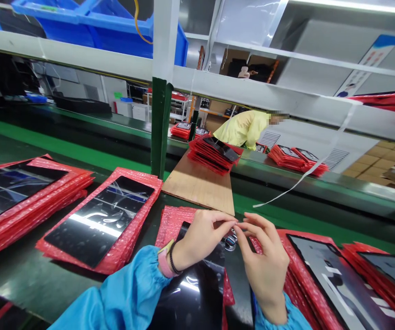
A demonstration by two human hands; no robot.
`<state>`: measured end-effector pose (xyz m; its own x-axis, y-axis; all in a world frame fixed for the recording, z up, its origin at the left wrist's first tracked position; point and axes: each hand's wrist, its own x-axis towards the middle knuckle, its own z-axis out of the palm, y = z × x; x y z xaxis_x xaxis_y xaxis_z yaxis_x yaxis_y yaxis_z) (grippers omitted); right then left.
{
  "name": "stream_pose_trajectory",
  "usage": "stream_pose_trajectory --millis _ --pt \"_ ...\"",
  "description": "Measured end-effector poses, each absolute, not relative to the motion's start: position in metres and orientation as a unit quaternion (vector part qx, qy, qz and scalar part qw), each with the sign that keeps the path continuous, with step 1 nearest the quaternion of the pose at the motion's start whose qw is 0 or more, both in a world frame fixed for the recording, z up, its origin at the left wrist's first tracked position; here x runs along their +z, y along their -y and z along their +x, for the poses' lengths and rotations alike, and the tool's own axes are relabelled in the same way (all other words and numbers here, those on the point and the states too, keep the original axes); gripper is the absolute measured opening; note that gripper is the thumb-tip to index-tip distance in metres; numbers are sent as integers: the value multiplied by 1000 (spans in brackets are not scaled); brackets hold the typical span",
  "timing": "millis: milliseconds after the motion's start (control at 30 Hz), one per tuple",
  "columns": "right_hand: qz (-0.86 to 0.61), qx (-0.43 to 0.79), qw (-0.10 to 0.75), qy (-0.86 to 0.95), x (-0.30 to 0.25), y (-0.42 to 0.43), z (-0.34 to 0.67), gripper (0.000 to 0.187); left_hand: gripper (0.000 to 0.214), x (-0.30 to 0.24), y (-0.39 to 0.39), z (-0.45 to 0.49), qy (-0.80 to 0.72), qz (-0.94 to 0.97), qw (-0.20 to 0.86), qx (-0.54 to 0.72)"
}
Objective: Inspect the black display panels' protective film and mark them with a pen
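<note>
My left hand (200, 238) and my right hand (264, 256) meet fingertip to fingertip above a glossy black panel (197, 284) lying on a red bubble-wrap bag (173, 222). Both hands pinch something tiny and thin between thumb and forefinger; I cannot make out what it is. A small shiny piece (230, 243) lies on the panel just below the fingertips. Blue sleeves cover both of my arms, and a pink band sits on my left wrist.
Stacks of red bags with black panels lie at left (18, 197), centre-left (104, 220) and right (338, 275). A wooden board (200, 185) bridges to the green conveyor (286, 201). A green post (159, 128) stands ahead. A person in yellow (245, 128) bends over beyond.
</note>
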<state>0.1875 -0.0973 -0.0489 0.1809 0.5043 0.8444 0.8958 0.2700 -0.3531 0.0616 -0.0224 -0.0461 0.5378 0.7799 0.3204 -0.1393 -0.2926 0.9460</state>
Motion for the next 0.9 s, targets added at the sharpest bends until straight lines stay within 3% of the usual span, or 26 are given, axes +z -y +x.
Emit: stream_pose_trajectory --millis 267,400,533,667,900 --pt "-563 -141 518 628 -49 101 197 8 25 -45 27 45 -245 694 567 370" --pt "-601 127 560 555 -87 118 214 23 31 -71 18 3 -339 637 585 370" --pt "-579 416 613 341 -152 133 219 28 47 -114 18 -33 -431 515 643 369" --pt "-554 441 646 285 -190 135 198 33 56 -132 23 -38 -439 444 702 343" --pt "-486 414 730 245 -189 136 173 39 38 -108 26 -10 -359 434 750 347"
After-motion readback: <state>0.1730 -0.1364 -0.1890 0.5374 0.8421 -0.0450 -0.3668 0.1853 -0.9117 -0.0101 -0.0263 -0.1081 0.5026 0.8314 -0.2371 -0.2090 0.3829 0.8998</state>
